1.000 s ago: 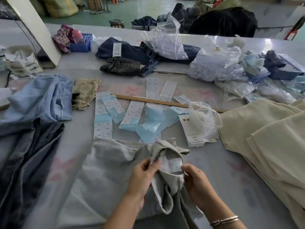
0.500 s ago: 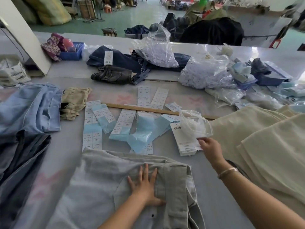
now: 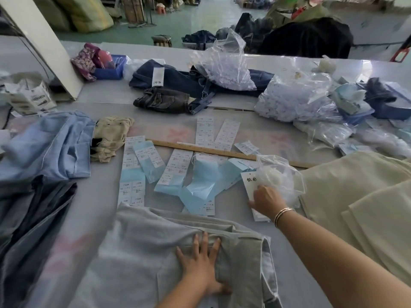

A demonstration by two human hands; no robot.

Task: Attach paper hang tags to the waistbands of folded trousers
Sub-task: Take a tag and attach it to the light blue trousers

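Note:
Grey folded trousers point(image 3: 144, 252) lie at the near edge of the table, their waistband end turned to the right. My left hand point(image 3: 200, 265) presses flat on them with its fingers spread. A stack of white paper hang tags point(image 3: 249, 181) sits just beyond the trousers on the right. My right hand point(image 3: 265, 200) is on that stack, fingers curled down over the top tag and thumb at its left edge. The fingertips are hidden behind the back of the hand.
A clear plastic bag point(image 3: 282, 174) of white fasteners touches the tag stack. Sticker sheets and blue backing strips point(image 3: 175, 167) and a wooden ruler point(image 3: 200, 149) lie in the middle. Beige trousers point(image 3: 355, 196) are piled right, blue and dark trousers point(image 3: 51, 147) left.
Both hands let go of the trousers' waistband. The left hand laid flat on the trousers; the right reached out to the plastic bag, then dropped onto the tag stack.

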